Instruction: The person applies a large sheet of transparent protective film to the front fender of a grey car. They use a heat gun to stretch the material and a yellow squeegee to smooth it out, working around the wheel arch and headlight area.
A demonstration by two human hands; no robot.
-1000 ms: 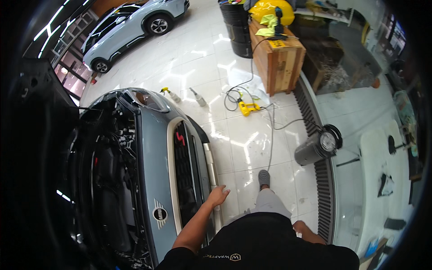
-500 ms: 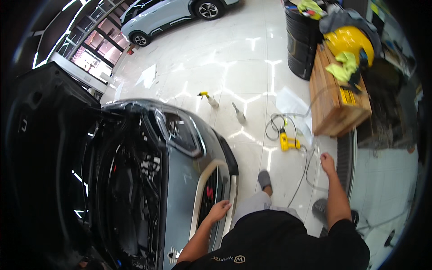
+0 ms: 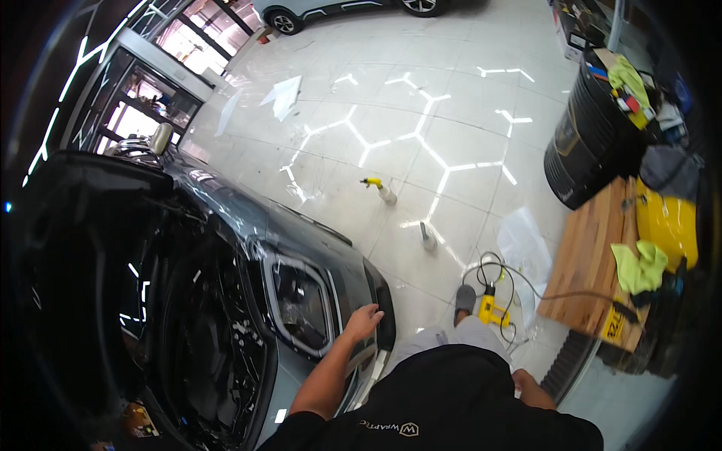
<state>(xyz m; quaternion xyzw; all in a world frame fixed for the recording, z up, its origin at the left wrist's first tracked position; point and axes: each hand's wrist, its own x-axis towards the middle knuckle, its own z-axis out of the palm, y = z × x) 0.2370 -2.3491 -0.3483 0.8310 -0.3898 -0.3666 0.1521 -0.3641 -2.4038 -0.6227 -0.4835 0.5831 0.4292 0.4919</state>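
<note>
My left hand (image 3: 363,322) is over the front corner of the grey car (image 3: 248,218), just right of its headlight (image 3: 299,304). Its fingers look loosely extended with nothing in them; whether they touch the bodywork I cannot tell. The hood (image 3: 83,248) stands raised at the left, baring the engine bay (image 3: 214,346). Low beside my shorts is my right hand (image 3: 524,382), partly hidden by my body, its fingers not clear.
A yellow heat gun (image 3: 492,310) with a looping cable lies on the floor by my foot. Two spray bottles (image 3: 386,194) (image 3: 428,239) stand ahead. At right are a wooden box (image 3: 583,259) and black drum (image 3: 579,143). Sheets of film (image 3: 523,248) lie about; another car (image 3: 346,9) is parked far off.
The view has shifted toward the headlight as I step forward. My left hand has gone from the grille area to the front corner; my right hand has come in from outstretched to my side.
</note>
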